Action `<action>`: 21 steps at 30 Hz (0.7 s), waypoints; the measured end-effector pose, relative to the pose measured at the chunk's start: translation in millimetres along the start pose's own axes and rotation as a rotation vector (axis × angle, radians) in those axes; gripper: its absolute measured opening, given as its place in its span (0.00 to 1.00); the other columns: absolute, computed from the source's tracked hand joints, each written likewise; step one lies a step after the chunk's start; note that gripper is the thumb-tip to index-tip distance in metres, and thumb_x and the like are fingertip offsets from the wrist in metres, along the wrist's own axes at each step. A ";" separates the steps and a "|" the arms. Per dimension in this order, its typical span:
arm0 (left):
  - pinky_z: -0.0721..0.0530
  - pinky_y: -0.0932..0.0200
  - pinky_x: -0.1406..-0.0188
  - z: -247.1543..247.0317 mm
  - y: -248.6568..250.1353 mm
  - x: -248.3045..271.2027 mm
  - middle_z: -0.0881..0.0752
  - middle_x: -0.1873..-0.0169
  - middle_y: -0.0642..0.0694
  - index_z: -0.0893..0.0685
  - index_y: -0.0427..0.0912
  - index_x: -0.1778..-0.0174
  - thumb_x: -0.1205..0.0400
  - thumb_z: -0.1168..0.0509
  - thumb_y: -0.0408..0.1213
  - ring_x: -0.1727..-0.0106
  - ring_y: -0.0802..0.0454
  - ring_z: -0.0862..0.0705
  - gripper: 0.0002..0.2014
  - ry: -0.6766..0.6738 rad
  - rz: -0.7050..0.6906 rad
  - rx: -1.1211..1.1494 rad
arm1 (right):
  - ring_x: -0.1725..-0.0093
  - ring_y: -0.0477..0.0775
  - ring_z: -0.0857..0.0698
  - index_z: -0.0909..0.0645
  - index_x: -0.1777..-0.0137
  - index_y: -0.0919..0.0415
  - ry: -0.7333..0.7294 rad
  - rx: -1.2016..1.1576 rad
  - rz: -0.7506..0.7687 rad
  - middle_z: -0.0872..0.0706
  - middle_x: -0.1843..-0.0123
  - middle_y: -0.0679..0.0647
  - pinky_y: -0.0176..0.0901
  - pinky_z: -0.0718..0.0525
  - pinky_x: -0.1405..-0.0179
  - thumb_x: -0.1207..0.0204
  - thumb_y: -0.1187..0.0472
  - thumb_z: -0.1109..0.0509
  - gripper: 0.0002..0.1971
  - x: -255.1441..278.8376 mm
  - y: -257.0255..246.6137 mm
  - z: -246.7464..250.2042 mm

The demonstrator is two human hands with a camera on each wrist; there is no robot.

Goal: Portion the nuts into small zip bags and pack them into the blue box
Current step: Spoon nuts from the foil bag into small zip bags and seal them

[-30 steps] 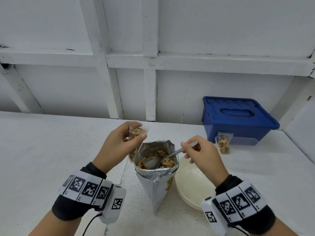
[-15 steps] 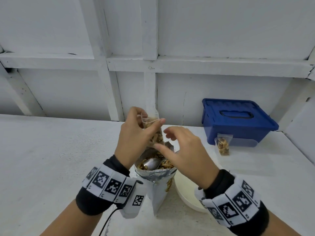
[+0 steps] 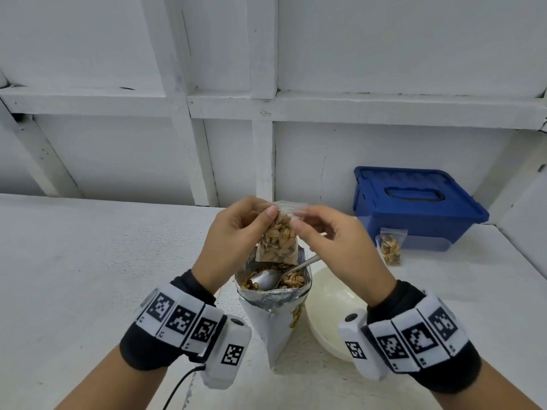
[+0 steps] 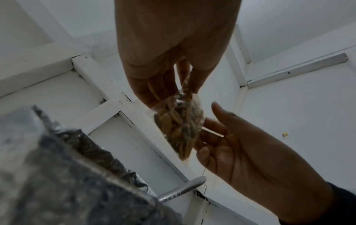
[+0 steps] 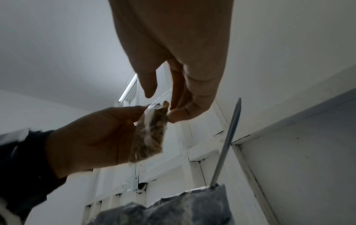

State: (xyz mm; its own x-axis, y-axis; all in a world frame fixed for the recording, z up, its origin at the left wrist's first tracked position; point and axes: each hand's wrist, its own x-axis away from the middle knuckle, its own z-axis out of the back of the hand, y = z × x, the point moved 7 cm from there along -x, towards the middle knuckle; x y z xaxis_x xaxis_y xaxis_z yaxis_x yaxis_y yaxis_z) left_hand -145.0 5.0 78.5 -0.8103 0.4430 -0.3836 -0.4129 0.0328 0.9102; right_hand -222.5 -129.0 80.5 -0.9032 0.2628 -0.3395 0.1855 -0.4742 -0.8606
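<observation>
The white tabletop (image 3: 88, 276) carries the blue box (image 3: 414, 208) at the far right, lid on, with one filled zip bag (image 3: 390, 247) standing against its front; the open foil nut pouch (image 3: 273, 303) stands near the middle, a spoon (image 3: 266, 279) resting in it, a cream bowl (image 3: 331, 309) just beside. Above the pouch both hands hold the small zip bag (image 3: 279, 238); the left hand (image 3: 233, 241) has its grip pinched on the top left corner, the right hand (image 3: 334, 241) apparently pinched on the top edge, though that view is dim. To seal well, keep the bag upright over the pouch; slide pinched fingertips along the strip, nuts clear of it.
</observation>
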 end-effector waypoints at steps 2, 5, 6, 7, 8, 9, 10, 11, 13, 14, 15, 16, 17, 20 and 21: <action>0.13 0.55 0.59 -1.9 1.4 0.2 0.09 0.63 0.49 0.14 0.50 0.60 0.25 0.34 0.45 0.60 0.53 0.12 0.05 -0.011 -0.018 -0.014 | 0.60 0.38 0.16 0.16 0.51 0.49 0.039 -0.049 0.019 0.14 0.61 0.41 0.28 0.20 0.62 0.24 0.57 0.31 0.05 -1.7 -1.9 3.4; 0.13 0.60 0.60 -4.1 6.7 -0.9 0.10 0.63 0.55 0.15 0.54 0.56 0.23 0.33 0.49 0.58 0.58 0.12 0.05 -0.061 -0.035 -0.069 | 0.67 0.36 0.18 0.17 0.54 0.53 0.032 -0.101 0.026 0.15 0.65 0.43 0.26 0.21 0.68 0.23 0.63 0.32 0.05 -4.1 -3.5 7.7; 0.14 0.63 0.60 -3.1 7.4 -2.0 0.10 0.62 0.57 0.17 0.56 0.54 0.22 0.35 0.52 0.57 0.60 0.12 0.07 -0.087 -0.043 -0.120 | 0.68 0.35 0.19 0.17 0.53 0.55 0.030 -0.112 0.029 0.16 0.64 0.45 0.27 0.21 0.69 0.23 0.64 0.33 0.05 -5.5 -4.9 12.4; 0.16 0.67 0.59 -1.2 6.3 -3.7 0.11 0.60 0.59 0.18 0.58 0.52 0.22 0.37 0.56 0.56 0.63 0.13 0.09 -0.112 -0.054 -0.197 | 0.68 0.35 0.19 0.18 0.53 0.56 0.046 -0.113 0.036 0.15 0.63 0.47 0.27 0.21 0.70 0.23 0.64 0.34 0.05 -7.2 -6.2 20.9; 0.18 0.72 0.58 2.3 2.9 -5.8 0.11 0.56 0.59 0.20 0.59 0.50 0.22 0.39 0.58 0.54 0.65 0.14 0.11 -0.127 -0.066 -0.294 | 0.67 0.36 0.19 0.18 0.53 0.56 0.087 -0.117 0.044 0.15 0.61 0.49 0.27 0.21 0.70 0.22 0.64 0.35 0.05 -9.2 -7.0 33.3; 0.21 0.75 0.57 7.7 -2.2 -8.1 0.13 0.54 0.58 0.21 0.58 0.47 0.22 0.40 0.57 0.53 0.66 0.15 0.12 -0.125 -0.076 -0.395 | 0.66 0.38 0.18 0.19 0.53 0.55 0.151 -0.121 0.050 0.14 0.60 0.51 0.27 0.20 0.70 0.22 0.64 0.35 0.05 -11.4 -5.9 49.4; 0.23 0.77 0.57 15.2 -9.0 -10.6 0.14 0.53 0.57 0.21 0.55 0.45 0.21 0.41 0.53 0.53 0.67 0.17 0.12 -0.103 -0.079 -0.485 | 0.64 0.40 0.17 0.19 0.54 0.54 0.223 -0.124 0.054 0.14 0.58 0.52 0.28 0.19 0.69 0.21 0.64 0.36 0.05 -13.1 -3.6 67.7; 0.24 0.78 0.57 24.4 -19.5 -13.5 0.15 0.52 0.55 0.20 0.50 0.43 0.19 0.40 0.49 0.53 0.65 0.18 0.13 -0.069 -0.066 -0.553 | 0.62 0.42 0.15 0.19 0.54 0.52 0.290 -0.118 0.058 0.14 0.57 0.52 0.29 0.18 0.67 0.21 0.63 0.36 0.06 -13.5 0.4 86.4; 0.26 0.74 0.56 43.2 -50.1 -17.8 0.14 0.52 0.50 0.19 0.43 0.42 0.18 0.39 0.43 0.52 0.57 0.17 0.12 -0.011 0.017 -0.616 | 0.61 0.43 0.14 0.20 0.55 0.48 0.389 -0.056 0.059 0.14 0.57 0.49 0.31 0.16 0.65 0.20 0.61 0.36 0.06 -12.3 13.4 119.5; 0.26 0.69 0.55 50.8 -69.9 -18.4 0.13 0.51 0.47 0.19 0.42 0.42 0.17 0.40 0.42 0.51 0.54 0.17 0.12 -0.007 0.091 -0.655 | 0.61 0.43 0.14 0.21 0.55 0.46 0.421 -0.007 0.049 0.14 0.58 0.48 0.31 0.15 0.65 0.20 0.60 0.36 0.07 -11.4 24.0 132.3; 0.25 0.65 0.53 55.8 -91.4 -17.9 0.13 0.49 0.44 0.19 0.40 0.41 0.17 0.40 0.42 0.50 0.51 0.18 0.12 -0.029 0.180 -0.710 | 0.62 0.41 0.15 0.22 0.55 0.45 0.447 0.037 0.029 0.15 0.58 0.47 0.30 0.16 0.66 0.19 0.61 0.37 0.08 -9.7 37.2 143.1; 0.25 0.61 0.51 58.4 -113.3 -16.2 0.14 0.47 0.41 0.20 0.39 0.40 0.16 0.41 0.42 0.49 0.50 0.18 0.13 -0.074 0.271 -0.770 | 0.64 0.39 0.15 0.23 0.56 0.44 0.474 0.072 0.002 0.15 0.59 0.46 0.29 0.17 0.68 0.19 0.62 0.38 0.10 -8.3 53.8 151.8; 0.25 0.59 0.49 58.9 -134.0 -13.1 0.14 0.44 0.40 0.20 0.38 0.39 0.16 0.41 0.42 0.47 0.48 0.18 0.14 -0.131 0.353 -0.819 | 0.65 0.37 0.16 0.24 0.57 0.45 0.502 0.093 -0.033 0.16 0.59 0.47 0.27 0.17 0.69 0.19 0.63 0.38 0.11 -6.1 73.5 159.6; 0.26 0.55 0.40 61.3 -188.4 0.9 0.18 0.38 0.39 0.23 0.38 0.35 0.16 0.42 0.42 0.39 0.44 0.20 0.17 -0.279 0.533 -0.904 | 0.66 0.41 0.17 0.24 0.59 0.47 0.551 0.155 -0.179 0.17 0.61 0.54 0.35 0.17 0.65 0.19 0.67 0.38 0.12 2.5 139.9 171.5; 0.26 0.54 0.37 63.6 -203.7 5.3 0.20 0.35 0.39 0.24 0.39 0.32 0.16 0.42 0.42 0.36 0.43 0.22 0.18 -0.312 0.568 -0.934 | 0.62 0.49 0.17 0.24 0.60 0.48 0.550 0.187 -0.229 0.17 0.61 0.56 0.42 0.17 0.60 0.20 0.67 0.38 0.12 5.1 160.4 172.4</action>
State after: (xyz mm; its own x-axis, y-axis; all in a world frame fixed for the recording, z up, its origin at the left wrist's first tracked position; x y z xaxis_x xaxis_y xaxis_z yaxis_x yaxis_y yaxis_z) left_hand -38.6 57.7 -99.1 -0.8943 0.3887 0.2218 -0.2732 -0.8667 0.4173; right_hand -264.1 -348.5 6.1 -0.5715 0.7455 -0.3429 -0.1049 -0.4808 -0.8706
